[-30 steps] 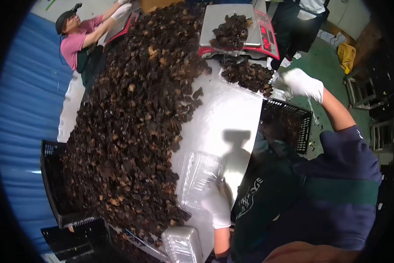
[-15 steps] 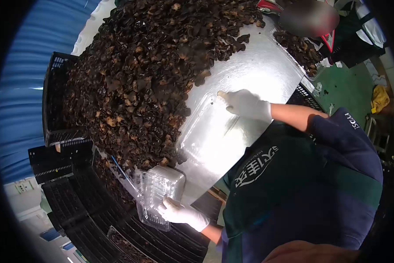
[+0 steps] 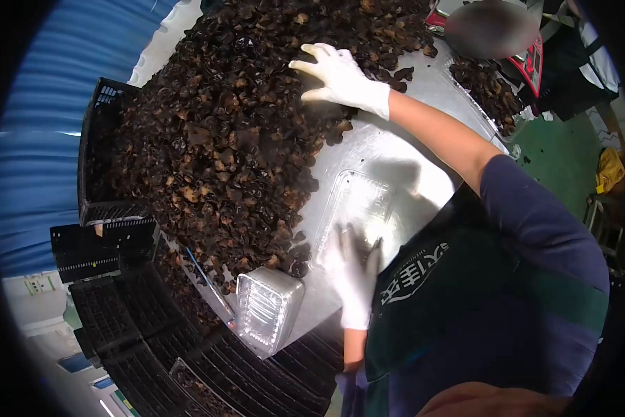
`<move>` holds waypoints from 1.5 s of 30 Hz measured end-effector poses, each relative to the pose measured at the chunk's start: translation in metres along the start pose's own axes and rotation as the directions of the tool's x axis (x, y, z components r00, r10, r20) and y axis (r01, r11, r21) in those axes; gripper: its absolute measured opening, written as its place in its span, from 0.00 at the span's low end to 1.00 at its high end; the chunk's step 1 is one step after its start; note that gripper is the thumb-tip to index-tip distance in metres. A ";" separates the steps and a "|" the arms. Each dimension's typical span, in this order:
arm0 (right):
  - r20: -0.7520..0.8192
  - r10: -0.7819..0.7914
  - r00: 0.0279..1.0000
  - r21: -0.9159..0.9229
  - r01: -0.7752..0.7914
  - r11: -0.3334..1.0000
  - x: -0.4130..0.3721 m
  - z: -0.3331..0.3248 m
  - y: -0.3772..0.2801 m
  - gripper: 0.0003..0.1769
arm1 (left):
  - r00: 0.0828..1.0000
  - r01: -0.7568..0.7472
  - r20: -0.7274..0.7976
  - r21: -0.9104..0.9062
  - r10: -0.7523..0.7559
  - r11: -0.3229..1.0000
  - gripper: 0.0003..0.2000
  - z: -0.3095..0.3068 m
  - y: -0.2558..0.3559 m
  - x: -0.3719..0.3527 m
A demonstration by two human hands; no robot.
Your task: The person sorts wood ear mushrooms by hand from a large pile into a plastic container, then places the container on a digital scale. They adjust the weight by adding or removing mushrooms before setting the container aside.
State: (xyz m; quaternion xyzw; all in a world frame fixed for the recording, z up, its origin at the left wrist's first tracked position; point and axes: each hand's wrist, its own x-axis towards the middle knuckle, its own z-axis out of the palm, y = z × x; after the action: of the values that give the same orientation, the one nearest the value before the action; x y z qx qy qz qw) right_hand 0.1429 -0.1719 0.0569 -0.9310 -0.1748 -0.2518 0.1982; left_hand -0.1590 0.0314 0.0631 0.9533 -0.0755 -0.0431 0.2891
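Since nothing is in the container yet, I'd say this round has barely begun. Far left, black crates (image 3: 107, 149) sit off the table edge, and just right of them a stack of clear trays (image 3: 267, 309) waits at the near corner, unused by the look of it. Next comes the fungus pile (image 3: 222, 139), dark curled pieces heaped over most of the metal table (image 3: 424, 139), so there's plenty left to pack. My right hand (image 3: 337, 76), gloved, lies on top of the heap at its far side w/ fingers spread. It isn't closed on anything, so no handful is gathered. My left hand (image 3: 351, 267), also gloved and a bit blurred, is flat w/ fingers splayed on the near end of the open clear tray (image 3: 361, 201), pinning it to the bare metal just beside the pile's edge. That tray is empty. Far right, a filled tray (image 3: 490, 90) lies near the red scale (image 3: 533, 59), so at least one portion seems done. For this one, the grab, fill, weigh, close etc. are all left to do.
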 end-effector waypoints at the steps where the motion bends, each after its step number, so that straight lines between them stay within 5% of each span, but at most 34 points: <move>1: 0.080 0.018 0.997 0.050 -0.022 0.998 0.007 0.012 0.006 0.41 | 0.995 -0.056 0.085 0.066 0.051 0.996 0.31 0.015 0.006 0.012; 2: 0.123 -0.009 0.992 0.029 0.006 1.000 0.006 0.019 0.011 0.40 | 0.974 -0.225 0.052 0.235 0.219 0.946 0.33 0.035 -0.003 0.014; 6: 0.201 -0.192 0.961 0.172 0.159 0.972 -0.043 0.015 0.011 0.32 | 0.867 -0.490 0.164 0.102 0.471 0.866 0.34 0.069 -0.021 0.016; 15: 0.230 -0.040 0.972 0.287 -0.028 0.958 -0.123 -0.032 0.019 0.37 | 0.765 -0.619 0.247 0.027 0.595 0.785 0.28 0.065 -0.013 0.030; 20: 0.225 0.191 0.956 0.229 -0.242 0.943 -0.139 -0.050 0.038 0.48 | 0.760 -0.598 0.281 -0.049 0.586 0.800 0.26 0.049 -0.009 0.034; 24: 0.220 0.243 0.945 0.159 -0.280 0.947 -0.152 -0.059 0.044 0.48 | 0.783 -0.561 0.260 -0.098 0.565 0.822 0.26 0.047 -0.003 0.049; 26: 0.153 0.250 0.956 0.160 -0.273 0.948 -0.162 -0.059 0.044 0.45 | 0.877 -0.452 0.107 -0.145 0.468 0.880 0.23 0.043 -0.002 0.068; 28: 0.113 0.341 0.933 0.225 -0.358 0.906 -0.170 -0.060 0.046 0.38 | 0.999 -0.035 0.006 -0.622 0.049 0.782 0.19 0.043 -0.004 0.091; 30: 0.101 0.402 0.910 0.275 -0.414 0.868 -0.176 -0.053 0.047 0.32 | 0.889 -0.366 -0.298 -0.001 0.349 0.931 0.19 0.032 0.006 0.129; 34: 0.135 0.375 0.917 0.283 -0.399 0.872 -0.165 -0.045 0.044 0.26 | 0.907 -0.283 -0.324 0.004 0.270 0.959 0.21 0.046 0.004 0.198; 38: 0.070 0.195 0.978 0.229 -0.206 0.952 -0.142 -0.037 0.025 0.37 | 0.929 -0.117 -0.310 0.269 0.201 0.956 0.22 0.061 0.011 0.227; 41: 0.051 0.159 0.986 0.162 -0.165 0.973 -0.143 -0.013 0.027 0.33 | 0.948 -0.091 -0.293 0.116 0.122 0.989 0.15 0.050 0.009 0.232; 44: 0.036 0.219 0.975 0.283 -0.220 0.934 -0.147 -0.006 0.039 0.25 | 0.894 -0.214 -0.436 -0.225 0.098 0.951 0.11 0.035 0.005 0.212; 45: 0.039 0.266 0.963 0.378 -0.260 0.889 -0.148 -0.008 0.043 0.22 | 0.897 -0.228 -0.424 -0.206 0.123 0.952 0.11 0.024 0.011 0.195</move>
State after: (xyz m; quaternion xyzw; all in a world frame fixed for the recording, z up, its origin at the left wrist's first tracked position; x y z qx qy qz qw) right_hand 0.0374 -0.2459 -0.0288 -0.8882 -0.0911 -0.1905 0.4080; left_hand 0.0289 -0.0235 0.0420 0.8863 -0.0940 0.1731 0.4191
